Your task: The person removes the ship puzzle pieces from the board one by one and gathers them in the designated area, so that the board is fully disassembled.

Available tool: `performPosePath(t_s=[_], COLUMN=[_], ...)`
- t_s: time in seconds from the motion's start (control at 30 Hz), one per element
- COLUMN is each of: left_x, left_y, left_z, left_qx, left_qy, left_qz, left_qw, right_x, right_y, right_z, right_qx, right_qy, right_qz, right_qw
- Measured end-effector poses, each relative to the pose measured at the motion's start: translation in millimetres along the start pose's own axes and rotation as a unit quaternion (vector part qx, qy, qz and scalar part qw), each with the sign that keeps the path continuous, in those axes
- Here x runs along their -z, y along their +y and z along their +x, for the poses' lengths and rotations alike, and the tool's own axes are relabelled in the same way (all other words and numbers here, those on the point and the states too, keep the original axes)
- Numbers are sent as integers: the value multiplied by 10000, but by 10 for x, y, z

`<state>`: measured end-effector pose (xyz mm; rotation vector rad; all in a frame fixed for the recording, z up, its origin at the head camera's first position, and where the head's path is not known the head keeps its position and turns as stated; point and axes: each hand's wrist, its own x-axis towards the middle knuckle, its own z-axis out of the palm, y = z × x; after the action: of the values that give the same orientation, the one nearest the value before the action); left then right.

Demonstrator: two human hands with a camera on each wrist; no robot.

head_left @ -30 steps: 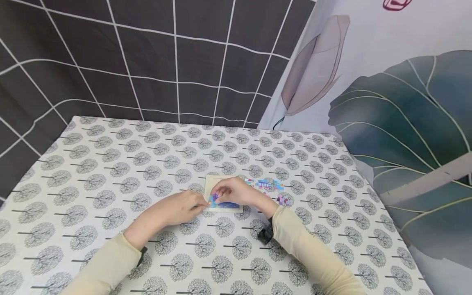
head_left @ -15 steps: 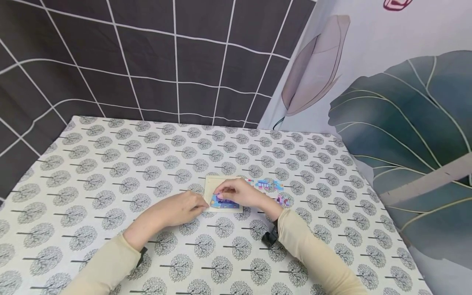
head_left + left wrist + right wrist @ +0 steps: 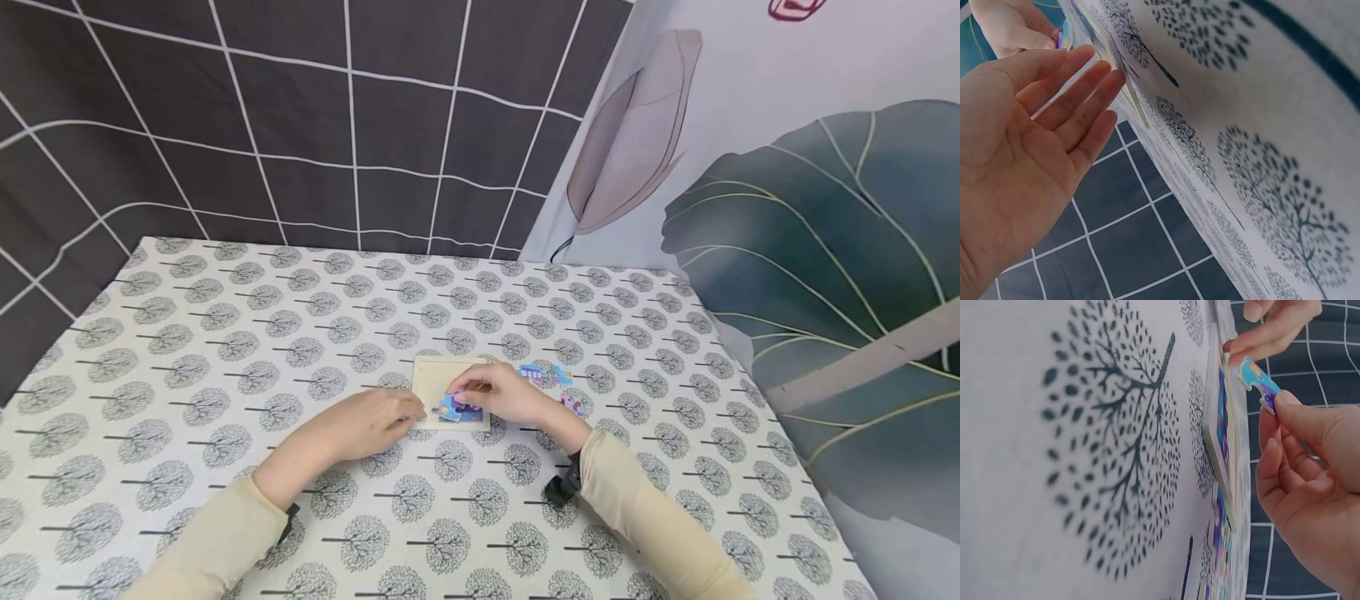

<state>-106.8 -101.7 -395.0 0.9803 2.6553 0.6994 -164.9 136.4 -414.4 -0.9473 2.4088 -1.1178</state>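
A light wooden puzzle board [image 3: 429,382] with a raised rim lies on the table, some blue and purple picture pieces set along its near side. Above it, my right hand [image 3: 501,395] pinches a blue and purple puzzle piece [image 3: 1260,381] between thumb and fingers; in the right wrist view the piece is raised off the board. My left hand [image 3: 378,423] rests at the board's near left corner. In the left wrist view its fingers [image 3: 1088,103] are nearly straight, fingertips by the board's edge, and the palm holds nothing.
Loose puzzle pieces [image 3: 546,375] in blue, pink and purple lie on the table right of the board, partly behind my right hand. A tree-print cloth [image 3: 300,350] covers the table. A dark grid-pattern curtain [image 3: 300,117] hangs behind its far edge.
My right hand has moved slightly right and lifted, bringing the blue and purple puzzle piece up from the board's left part. The left hand stays at the corner. The head view has shifted slightly.
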Motion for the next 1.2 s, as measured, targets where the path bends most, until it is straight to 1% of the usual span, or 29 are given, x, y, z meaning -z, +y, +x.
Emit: performPosePath(t_s=[0.17,0.33,0.4,0.53,0.6,0.8,0.93,1.03,1.1,1.2], left_x=[-14,-18,-19,-20,-23,-37,-56,-61,-61,-62], left_y=[-6,0,10,39,51,68,69,61,50,35], left_z=[4,27,39,63,75,104,122,124,117,100], left_qx=[-167,-351,-415,-525,-526,-512,-451,-325,-276,-216], left_qy=[123,153,70,-169,-253,-281,-345,-460,-515,-512], left_qz=[158,327,332,368,380,352,250,150,91,-23], left_qw=[9997,9987,9986,9978,9976,9977,9981,9983,9983,9985], right_x=[41,93,112,147,163,201,214,224,235,261], right_y=[28,47,55,75,85,143,181,180,165,129], right_z=[-85,-176,-210,-288,-334,-464,-542,-586,-607,-633], right_qx=[-59,-272,-361,-401,-438,-423,-240,-132,-164,-348], right_qy=[135,88,76,82,101,133,142,119,84,42], right_qz=[-33,39,85,114,108,79,159,191,126,44], right_qw=[9999,9996,9993,9991,9989,9990,9995,9997,9998,9994])
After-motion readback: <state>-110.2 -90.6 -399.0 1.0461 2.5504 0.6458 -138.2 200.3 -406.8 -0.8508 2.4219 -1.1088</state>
